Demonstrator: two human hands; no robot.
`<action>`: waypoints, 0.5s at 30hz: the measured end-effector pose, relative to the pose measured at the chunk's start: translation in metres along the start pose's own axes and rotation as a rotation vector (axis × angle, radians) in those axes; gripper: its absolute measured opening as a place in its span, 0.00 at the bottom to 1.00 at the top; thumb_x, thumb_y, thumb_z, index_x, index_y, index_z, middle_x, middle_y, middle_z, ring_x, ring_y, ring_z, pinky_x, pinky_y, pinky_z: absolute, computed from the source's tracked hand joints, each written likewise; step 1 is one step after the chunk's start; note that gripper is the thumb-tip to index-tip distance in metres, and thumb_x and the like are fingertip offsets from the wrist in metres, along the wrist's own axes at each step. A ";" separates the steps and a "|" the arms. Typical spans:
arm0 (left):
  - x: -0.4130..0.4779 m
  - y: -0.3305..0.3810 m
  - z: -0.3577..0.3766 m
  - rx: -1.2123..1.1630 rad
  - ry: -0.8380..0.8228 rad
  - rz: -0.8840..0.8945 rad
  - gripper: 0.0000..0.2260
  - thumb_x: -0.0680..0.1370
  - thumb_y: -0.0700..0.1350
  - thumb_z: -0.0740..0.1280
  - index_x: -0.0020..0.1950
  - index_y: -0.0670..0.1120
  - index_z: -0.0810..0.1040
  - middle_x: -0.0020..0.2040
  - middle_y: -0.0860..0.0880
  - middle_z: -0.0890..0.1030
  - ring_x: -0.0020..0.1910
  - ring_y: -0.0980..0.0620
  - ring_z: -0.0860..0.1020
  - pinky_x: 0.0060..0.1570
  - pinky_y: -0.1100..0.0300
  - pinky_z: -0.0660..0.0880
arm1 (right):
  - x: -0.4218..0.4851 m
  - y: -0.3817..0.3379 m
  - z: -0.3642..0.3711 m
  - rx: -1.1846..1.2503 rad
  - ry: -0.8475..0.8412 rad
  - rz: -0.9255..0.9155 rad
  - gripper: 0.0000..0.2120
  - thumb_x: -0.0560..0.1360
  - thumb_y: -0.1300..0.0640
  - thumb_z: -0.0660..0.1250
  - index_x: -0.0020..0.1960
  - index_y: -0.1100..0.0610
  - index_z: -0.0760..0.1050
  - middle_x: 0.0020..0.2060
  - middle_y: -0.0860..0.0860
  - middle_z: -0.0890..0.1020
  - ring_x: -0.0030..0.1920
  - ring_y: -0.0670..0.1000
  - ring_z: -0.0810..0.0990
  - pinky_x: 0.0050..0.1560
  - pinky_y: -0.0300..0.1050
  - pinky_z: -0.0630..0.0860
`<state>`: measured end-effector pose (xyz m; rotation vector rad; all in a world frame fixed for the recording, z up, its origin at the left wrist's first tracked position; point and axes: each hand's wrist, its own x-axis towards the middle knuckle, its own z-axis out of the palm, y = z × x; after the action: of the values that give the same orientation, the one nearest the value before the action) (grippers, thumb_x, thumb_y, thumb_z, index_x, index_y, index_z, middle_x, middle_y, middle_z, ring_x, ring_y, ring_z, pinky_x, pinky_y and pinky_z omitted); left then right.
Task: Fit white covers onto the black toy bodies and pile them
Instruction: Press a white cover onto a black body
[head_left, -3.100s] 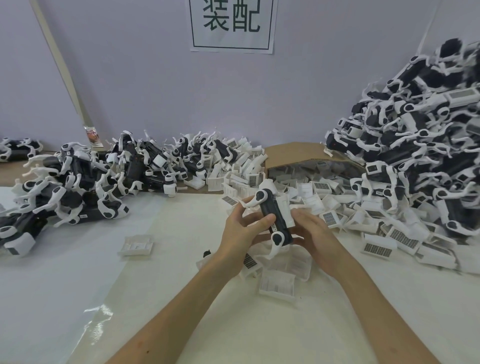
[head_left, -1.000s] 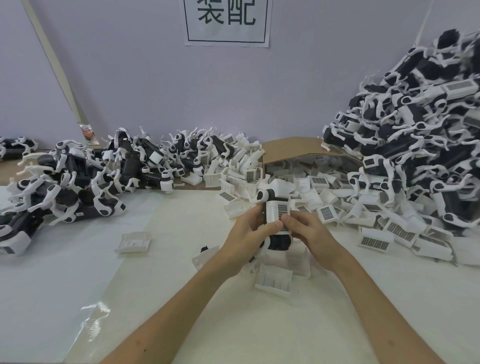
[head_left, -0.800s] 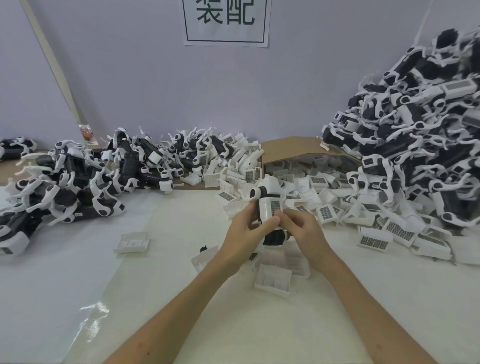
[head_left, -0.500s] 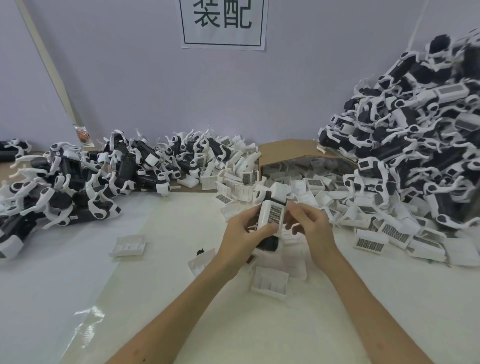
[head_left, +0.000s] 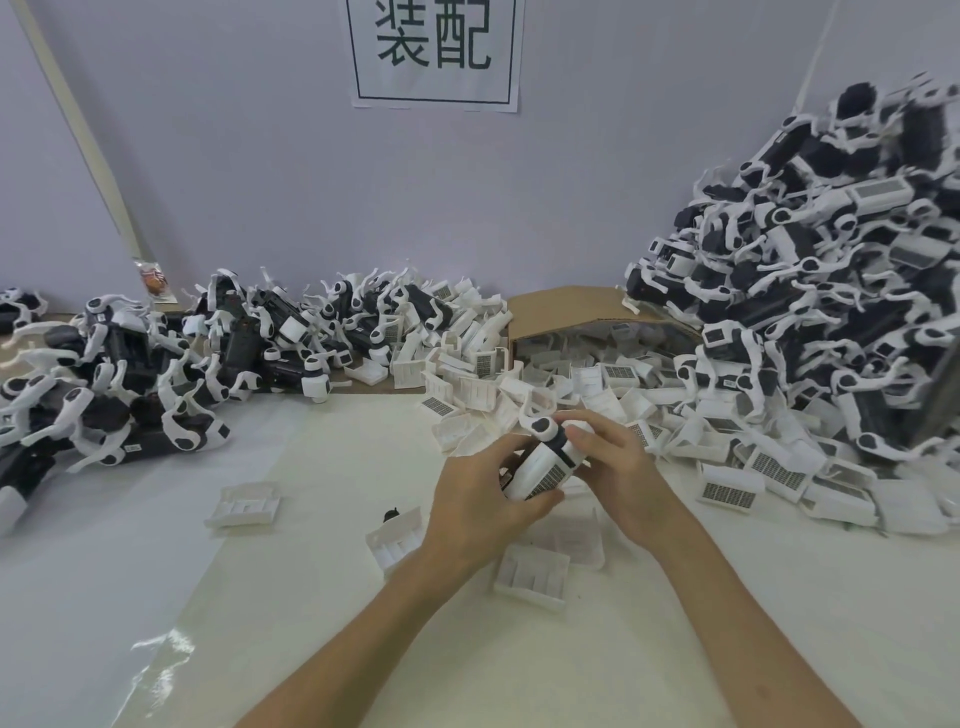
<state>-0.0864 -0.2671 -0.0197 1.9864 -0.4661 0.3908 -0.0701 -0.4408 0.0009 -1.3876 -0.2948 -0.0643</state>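
Toy body (head_left: 543, 465) tilted further, left hand (head_left: 478, 501), right hand (head_left: 621, 470) fingers (head_left: 589, 435) curled around it, sign (head_left: 435, 52) 装配

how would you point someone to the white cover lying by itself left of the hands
Find the low pile of black-and-white toys at the left. In front of it, well left of the left hand, lies one white cover. Unlike the covers heaped by the cardboard box, it sits alone, ribbed inside up, touching nothing.
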 end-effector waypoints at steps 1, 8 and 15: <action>0.000 0.001 0.000 0.014 0.018 0.012 0.21 0.68 0.54 0.77 0.59 0.60 0.80 0.44 0.63 0.83 0.43 0.64 0.81 0.43 0.63 0.79 | -0.001 -0.001 0.000 0.030 -0.021 0.006 0.11 0.74 0.55 0.71 0.54 0.59 0.83 0.50 0.58 0.83 0.52 0.55 0.81 0.49 0.45 0.79; -0.003 0.009 0.000 -0.317 -0.038 -0.090 0.15 0.70 0.48 0.76 0.55 0.59 0.82 0.41 0.53 0.84 0.32 0.47 0.81 0.29 0.53 0.80 | -0.002 -0.007 -0.003 0.060 -0.101 0.007 0.19 0.75 0.51 0.66 0.59 0.63 0.80 0.54 0.63 0.82 0.54 0.59 0.82 0.52 0.48 0.78; 0.001 0.013 -0.008 -0.460 0.017 -0.110 0.15 0.77 0.55 0.64 0.59 0.48 0.76 0.52 0.48 0.82 0.42 0.56 0.83 0.39 0.64 0.78 | 0.003 -0.010 -0.014 0.054 0.185 0.117 0.12 0.76 0.48 0.68 0.40 0.54 0.82 0.36 0.52 0.80 0.36 0.50 0.74 0.34 0.42 0.69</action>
<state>-0.0924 -0.2658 -0.0054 1.5529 -0.3921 0.2077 -0.0670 -0.4555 0.0091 -1.3320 -0.0610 -0.0866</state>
